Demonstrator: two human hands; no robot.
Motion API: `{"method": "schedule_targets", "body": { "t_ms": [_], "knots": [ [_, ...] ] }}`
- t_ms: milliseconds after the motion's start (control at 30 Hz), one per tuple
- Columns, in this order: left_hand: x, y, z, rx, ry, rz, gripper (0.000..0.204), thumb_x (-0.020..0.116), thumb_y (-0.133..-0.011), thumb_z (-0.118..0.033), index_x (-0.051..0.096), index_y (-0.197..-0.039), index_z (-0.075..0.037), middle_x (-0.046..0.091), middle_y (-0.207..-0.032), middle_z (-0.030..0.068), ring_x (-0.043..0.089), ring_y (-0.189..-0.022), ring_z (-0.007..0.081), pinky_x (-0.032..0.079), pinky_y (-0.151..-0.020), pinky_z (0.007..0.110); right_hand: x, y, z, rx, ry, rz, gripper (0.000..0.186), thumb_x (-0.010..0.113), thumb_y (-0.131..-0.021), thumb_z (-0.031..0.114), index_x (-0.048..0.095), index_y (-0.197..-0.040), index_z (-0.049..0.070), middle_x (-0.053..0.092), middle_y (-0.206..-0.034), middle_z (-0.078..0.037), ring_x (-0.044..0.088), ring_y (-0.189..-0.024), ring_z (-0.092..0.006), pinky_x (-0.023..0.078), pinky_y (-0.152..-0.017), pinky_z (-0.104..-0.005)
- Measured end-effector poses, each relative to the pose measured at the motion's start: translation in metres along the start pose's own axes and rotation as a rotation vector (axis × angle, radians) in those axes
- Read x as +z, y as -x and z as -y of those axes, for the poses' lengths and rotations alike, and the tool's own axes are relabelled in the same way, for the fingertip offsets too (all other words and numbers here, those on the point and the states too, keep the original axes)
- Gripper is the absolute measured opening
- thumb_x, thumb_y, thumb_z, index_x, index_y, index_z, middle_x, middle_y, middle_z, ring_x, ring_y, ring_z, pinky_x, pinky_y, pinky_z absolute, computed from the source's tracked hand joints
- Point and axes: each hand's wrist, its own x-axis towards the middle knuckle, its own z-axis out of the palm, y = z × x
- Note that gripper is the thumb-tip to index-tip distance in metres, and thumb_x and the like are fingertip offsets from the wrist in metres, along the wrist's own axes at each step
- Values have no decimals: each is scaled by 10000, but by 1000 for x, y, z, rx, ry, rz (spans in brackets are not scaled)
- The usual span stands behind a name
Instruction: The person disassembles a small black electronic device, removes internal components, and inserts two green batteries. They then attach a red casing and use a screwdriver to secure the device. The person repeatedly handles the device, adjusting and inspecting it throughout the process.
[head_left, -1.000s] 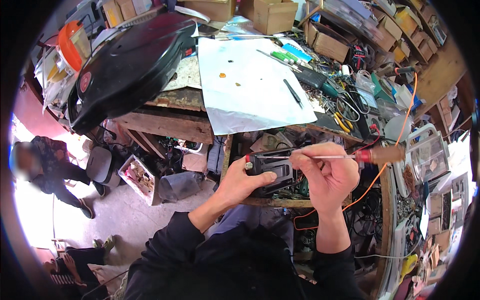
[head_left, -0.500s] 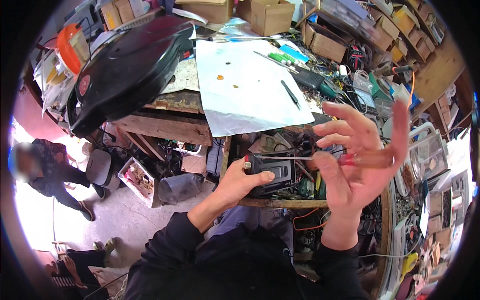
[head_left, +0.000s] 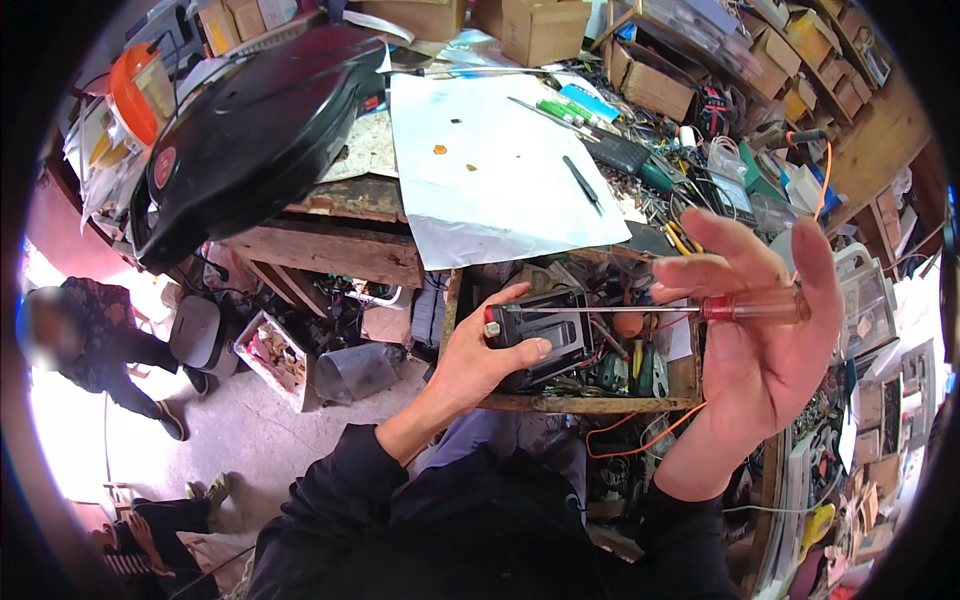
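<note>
Gripping a black handheld device (head_left: 563, 341) at centre frame, the left hand (head_left: 474, 358) has its fingers closed round one end. The right hand (head_left: 757, 362), fingers loosely spread, holds a red-handled screwdriver (head_left: 748, 306) across it. Work looks under way; what's left I can't tell. A wooden drawer (head_left: 582, 405) edges it below; a white sheet (head_left: 505, 200) offers room above.
</note>
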Motion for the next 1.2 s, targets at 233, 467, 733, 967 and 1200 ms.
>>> {"method": "schedule_targets", "body": {
  "t_ms": [233,467,733,967,1200],
  "knots": [
    [-1,1,0,-8,-27,9,781,831,-831,-122,456,-1503,9,679,-1247,86,637,-1095,137,512,-991,294,-12,1,4,-71,413,36,729,712,-941,110,334,-1538,-69,719,-924,-233,723,-796,-246,584,-783,-328],
    [0,3,-4,-36,-2,-16,773,829,-828,-131,466,-1496,6,674,-1243,87,637,-1091,136,518,-983,299,4,-1,5,-31,391,-52,819,767,-912,147,308,-1558,-61,724,-949,-187,702,-808,-204,559,-796,-300],
    [1,4,-5,-13,-48,22,783,824,-834,-138,449,-1506,7,672,-1258,101,638,-1100,143,518,-989,301,4,0,1,-91,328,-121,758,765,-919,192,389,-1517,-83,705,-864,-146,673,-811,-179,527,-788,-297],
    [1,4,-5,-17,-23,7,786,819,-832,-128,442,-1504,26,676,-1257,106,641,-1107,148,512,-1005,304,6,3,9,-59,411,-116,778,760,-882,68,365,-1538,-70,707,-887,-151,646,-785,-162,504,-776,-268],
    [0,4,-5,-30,-17,12,759,812,-833,-118,462,-1493,21,687,-1236,94,648,-1080,137,519,-987,301,-2,0,10,-75,473,-64,858,831,-825,146,387,-1523,-84,713,-900,-158,631,-812,-171,488,-823,-287]
  ]
}}
